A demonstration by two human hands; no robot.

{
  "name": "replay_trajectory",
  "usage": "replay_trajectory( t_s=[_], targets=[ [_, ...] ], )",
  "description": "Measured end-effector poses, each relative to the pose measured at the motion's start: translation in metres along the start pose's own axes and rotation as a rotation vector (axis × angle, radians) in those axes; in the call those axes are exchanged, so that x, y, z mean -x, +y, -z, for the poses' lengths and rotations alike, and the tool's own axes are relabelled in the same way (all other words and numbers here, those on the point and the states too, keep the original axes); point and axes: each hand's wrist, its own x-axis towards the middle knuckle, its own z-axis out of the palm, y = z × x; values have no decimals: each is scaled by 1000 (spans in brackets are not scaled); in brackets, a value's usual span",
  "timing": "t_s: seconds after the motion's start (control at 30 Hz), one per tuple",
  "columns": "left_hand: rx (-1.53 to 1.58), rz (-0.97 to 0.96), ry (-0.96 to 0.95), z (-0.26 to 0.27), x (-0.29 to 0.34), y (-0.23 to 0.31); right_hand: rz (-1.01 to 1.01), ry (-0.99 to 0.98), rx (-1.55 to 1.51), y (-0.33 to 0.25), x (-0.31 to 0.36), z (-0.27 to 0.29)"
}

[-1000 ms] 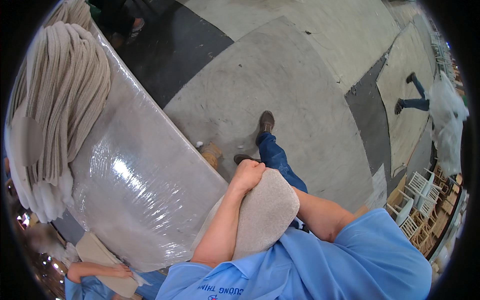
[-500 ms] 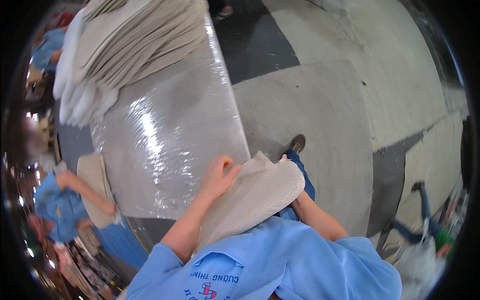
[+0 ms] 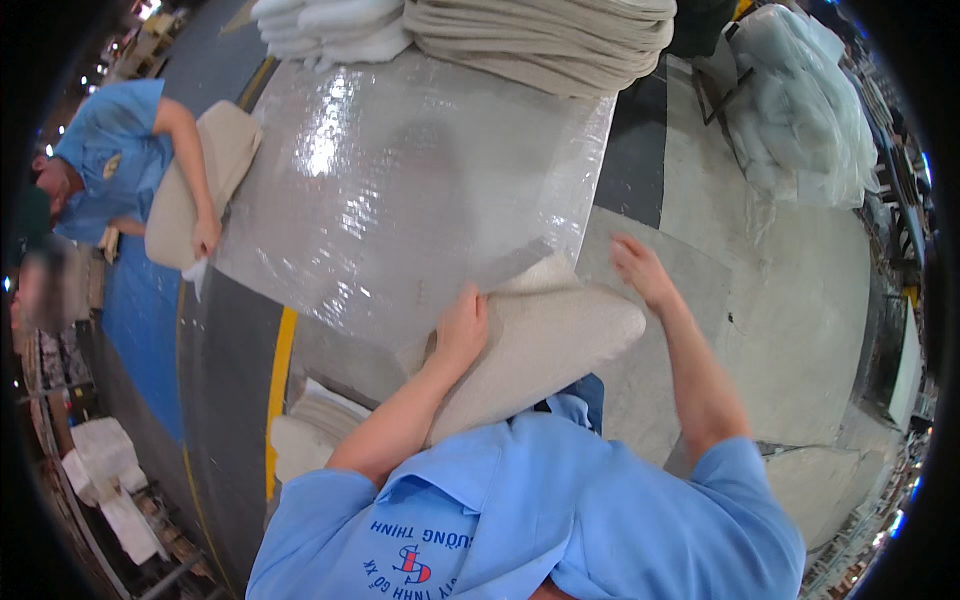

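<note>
A beige fabric cushion cover point(image 3: 545, 335) with a rounded end lies across my lap, filled out in shape. Its far flap rests against the near edge of the plastic-wrapped table point(image 3: 400, 225). My left hand point(image 3: 462, 328) is closed on the cover's left edge, its fingertips partly hidden by the cloth. My right hand point(image 3: 642, 272) is raised beyond the cover's rounded right end, apart from it. The fingers there are loosely bent, slightly blurred, and I see nothing in them.
Stacked beige covers point(image 3: 540, 40) and white padding point(image 3: 335, 30) sit at the table's far end. At the left, a person in blue point(image 3: 110, 150) handles another beige cushion point(image 3: 190, 190). A clear bag of white filling point(image 3: 800, 110) stands far right. More beige pieces point(image 3: 315, 430) lie near my left elbow.
The view has turned, so the table and stack appear shifted right. My right hand has left the cover's right end and lifted away. My left hand has closed on the cover's edge.
</note>
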Motion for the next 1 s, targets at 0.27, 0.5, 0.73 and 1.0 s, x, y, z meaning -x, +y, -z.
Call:
replay_trajectory(
  t_s=[0.27,0.5,0.73,1.0],
  targets=[
    [61,42,90,-1,-5,13,357,-478,1059,-84,-11,-141],
    [56,29,298,-20,-11,-7,516,-369,982,-74,-20,-156],
    [82,179,424,45,10,-45,766,-471,935,-79,-21,-147],
    [278,737,382,-5,205,-49,498,-599,782,-73,5,-143]
  ],
)
